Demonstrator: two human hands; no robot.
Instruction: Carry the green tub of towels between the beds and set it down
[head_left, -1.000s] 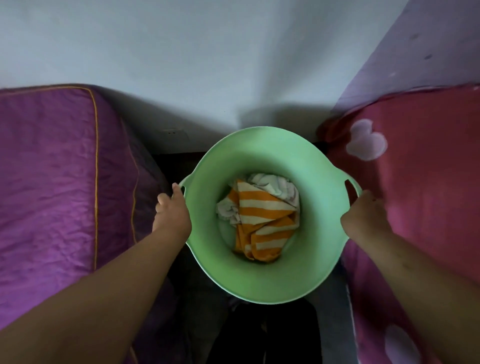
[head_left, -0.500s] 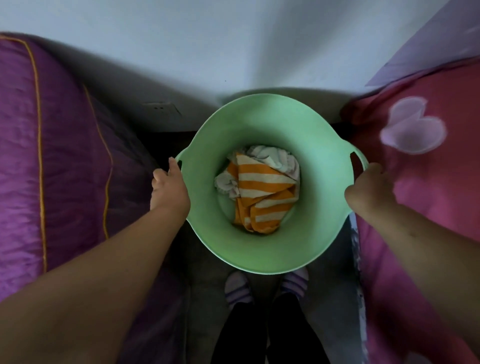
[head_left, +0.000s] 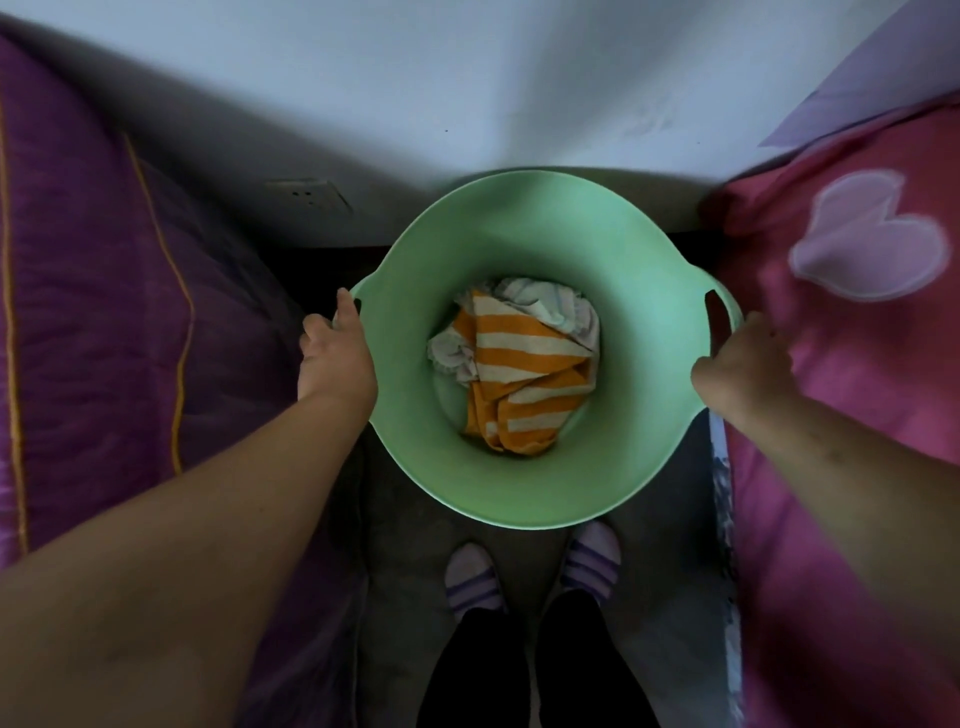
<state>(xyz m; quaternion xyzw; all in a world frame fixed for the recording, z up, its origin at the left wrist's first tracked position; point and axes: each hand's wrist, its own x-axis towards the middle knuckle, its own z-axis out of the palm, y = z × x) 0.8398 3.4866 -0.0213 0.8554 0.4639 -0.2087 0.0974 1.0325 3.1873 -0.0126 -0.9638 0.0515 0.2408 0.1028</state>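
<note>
A round green tub (head_left: 540, 228) sits low in the gap between two beds, right in front of my feet. Inside it lie an orange-and-white striped towel (head_left: 524, 384) and a pale crumpled towel (head_left: 550, 306). My left hand (head_left: 335, 353) grips the tub's left handle, thumb along the rim. My right hand (head_left: 740, 364) is closed on the right handle (head_left: 724, 306), just below its slot. Whether the tub rests on the floor cannot be told.
A purple quilted bed (head_left: 104, 312) with orange piping fills the left side. A pink bed (head_left: 857, 415) with a pale heart patch fills the right. A white wall with a socket (head_left: 306, 195) stands behind. My striped socks (head_left: 592, 561) stand on grey floor (head_left: 405, 545).
The tub has gone down and away from me between the beds. My feet have come into view below it. Both hands keep hold of the handles.
</note>
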